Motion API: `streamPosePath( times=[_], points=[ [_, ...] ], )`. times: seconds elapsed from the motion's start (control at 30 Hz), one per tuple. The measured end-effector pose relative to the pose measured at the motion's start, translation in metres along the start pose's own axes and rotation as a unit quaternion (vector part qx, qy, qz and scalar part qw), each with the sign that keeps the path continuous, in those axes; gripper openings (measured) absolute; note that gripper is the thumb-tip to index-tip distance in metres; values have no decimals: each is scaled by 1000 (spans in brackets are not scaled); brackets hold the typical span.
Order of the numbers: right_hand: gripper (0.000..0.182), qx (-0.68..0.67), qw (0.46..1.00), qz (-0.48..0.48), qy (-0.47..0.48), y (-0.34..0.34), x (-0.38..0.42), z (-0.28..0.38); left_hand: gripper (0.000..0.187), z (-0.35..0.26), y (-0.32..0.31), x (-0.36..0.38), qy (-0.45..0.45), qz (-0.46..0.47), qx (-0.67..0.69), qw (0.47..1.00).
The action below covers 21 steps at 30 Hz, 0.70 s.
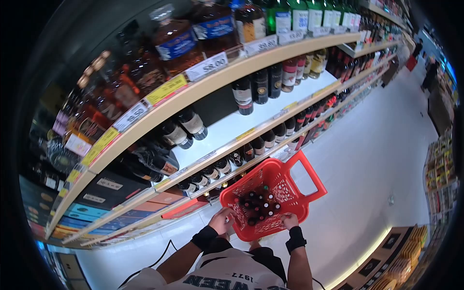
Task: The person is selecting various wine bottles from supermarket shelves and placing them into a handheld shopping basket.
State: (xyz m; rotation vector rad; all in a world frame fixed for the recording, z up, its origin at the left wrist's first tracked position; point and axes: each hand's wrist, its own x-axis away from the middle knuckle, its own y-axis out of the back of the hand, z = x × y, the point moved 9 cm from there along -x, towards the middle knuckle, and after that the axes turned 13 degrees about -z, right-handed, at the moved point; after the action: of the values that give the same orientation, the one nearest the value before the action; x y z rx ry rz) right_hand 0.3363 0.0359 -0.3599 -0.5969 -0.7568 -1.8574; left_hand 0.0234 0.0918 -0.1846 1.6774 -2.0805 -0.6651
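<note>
A red shopping basket (296, 199) with perforated walls is in front of my body, its large handle loop (323, 192) sticking out on the far right side. Several dark bottles with black, white and red caps, and one green cap, stand close together inside the basket. My left hand (222, 222) is closed at the near left corner of the basket, fingers bent over its rim. At the near right rim, my right hand (290, 221) is closed on the edge. Both wrists wear black bands. Whether the basket rests on the floor is hidden.
A long shelf unit (232, 140) curves along the left, with wine bottles (242, 96), green bottles (300, 17), liquor bottles (176, 41) and price tags. White floor (367, 140) runs along the right. A display (386, 256) stands at lower right; people (429, 75) are far off.
</note>
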Motion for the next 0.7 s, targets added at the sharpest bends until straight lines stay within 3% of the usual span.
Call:
streamPosePath(
  times=[0.07, 0.1, 0.17, 0.37, 0.7],
  points=[
    [9, -17, 999, -11, 33, 1, 8, 11, 24, -12, 6, 3, -12, -13, 8, 1000],
    [10, -3, 1000, 13, 2, -2, 15, 17, 23, -15, 11, 3, -26, -36, 16, 999],
    [11, -4, 1000, 29, 7, -8, 21, 25, 22, -5, 11, 4, 16, -22, 26, 999],
    [11, -41, 992, 69, 92, -30, 13, 48, 22, -31, 48, 15, -71, -125, 26, 989],
    [5, 3, 989, 117, 86, -72, 32, 89, 13, -8, 92, 51, -5, -233, 45, 971]
  ],
)
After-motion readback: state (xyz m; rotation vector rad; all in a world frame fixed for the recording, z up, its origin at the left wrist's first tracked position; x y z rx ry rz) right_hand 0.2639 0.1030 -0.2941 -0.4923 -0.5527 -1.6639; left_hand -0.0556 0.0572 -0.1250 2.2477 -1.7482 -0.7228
